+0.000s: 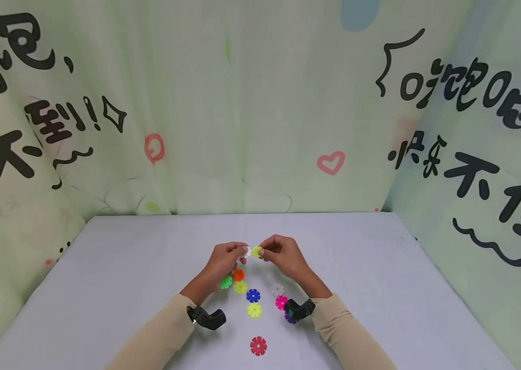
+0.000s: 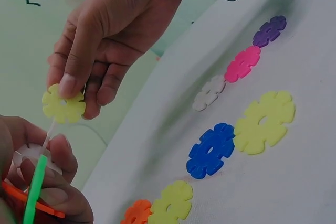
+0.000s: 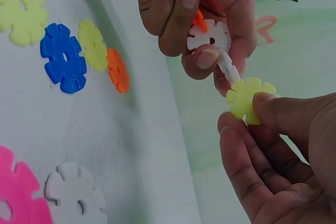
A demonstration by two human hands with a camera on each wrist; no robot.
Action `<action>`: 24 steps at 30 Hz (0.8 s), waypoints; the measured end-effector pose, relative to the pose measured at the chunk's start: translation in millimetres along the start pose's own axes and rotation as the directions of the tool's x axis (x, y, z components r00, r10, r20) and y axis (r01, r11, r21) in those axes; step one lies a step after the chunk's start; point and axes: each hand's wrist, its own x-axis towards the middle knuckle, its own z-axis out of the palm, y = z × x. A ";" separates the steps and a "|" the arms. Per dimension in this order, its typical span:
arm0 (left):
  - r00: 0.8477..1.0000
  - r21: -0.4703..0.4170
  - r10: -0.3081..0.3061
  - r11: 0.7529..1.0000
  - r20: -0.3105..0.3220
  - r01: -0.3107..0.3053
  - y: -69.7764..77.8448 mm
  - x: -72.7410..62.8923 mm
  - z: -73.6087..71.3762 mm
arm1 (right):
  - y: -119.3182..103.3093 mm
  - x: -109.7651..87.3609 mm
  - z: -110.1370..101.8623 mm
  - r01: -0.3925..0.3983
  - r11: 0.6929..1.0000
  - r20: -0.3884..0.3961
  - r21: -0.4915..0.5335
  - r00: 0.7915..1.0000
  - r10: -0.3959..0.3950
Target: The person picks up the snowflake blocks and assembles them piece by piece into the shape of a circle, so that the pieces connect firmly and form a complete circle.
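My left hand (image 1: pixel 228 259) holds a small joined group of notched plastic snowflake discs. In the right wrist view a white disc (image 3: pixel 209 38) shows between its fingers, with an orange disc (image 3: pixel 199 20) above it. A green disc (image 2: pixel 35 190) stands edge-on at this hand in the left wrist view. Another white disc (image 3: pixel 228 67) juts from the group. Between thumb and fingers, my right hand (image 1: pixel 283 255) pinches a yellow disc (image 3: pixel 247 98), its notched edge meeting the jutting white disc. Both hands are raised over the table, fingertips close together.
On the white table (image 1: pixel 140 267) lie loose discs: orange (image 1: pixel 239 275), yellow (image 1: pixel 240 287), blue (image 1: pixel 253 295), another yellow (image 1: pixel 254 310) and red (image 1: pixel 258 346). White (image 1: pixel 277 289), pink (image 1: pixel 281 302) and purple (image 1: pixel 290 318) discs lie near the right wrist. A printed curtain (image 1: pixel 242 113) surrounds the table.
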 end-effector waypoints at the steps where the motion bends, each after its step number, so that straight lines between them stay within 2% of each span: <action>1: 1.000 0.002 0.000 1.000 -0.002 0.000 0.3 -0.2 0.6 | 0.1 -0.8 -0.3 0.006 1.000 -0.001 -0.008 1.000 -0.006; 10: 1.000 0.011 0.010 1.000 -0.013 -0.010 3.6 -3.4 5.6 | -0.9 -4.2 -4.1 0.098 0.988 -0.018 -0.120 0.995 -0.101; 17: 0.999 -0.048 0.010 0.999 -0.034 -0.012 1.8 -7.6 10.2 | 1.4 -3.5 -4.8 0.144 0.975 -0.013 -0.168 0.989 -0.148; 24: 0.998 -0.081 0.000 0.997 -0.065 -0.005 3.1 -7.6 14.1 | 4.8 -3.0 -4.9 0.216 0.953 -0.030 -0.214 0.973 -0.228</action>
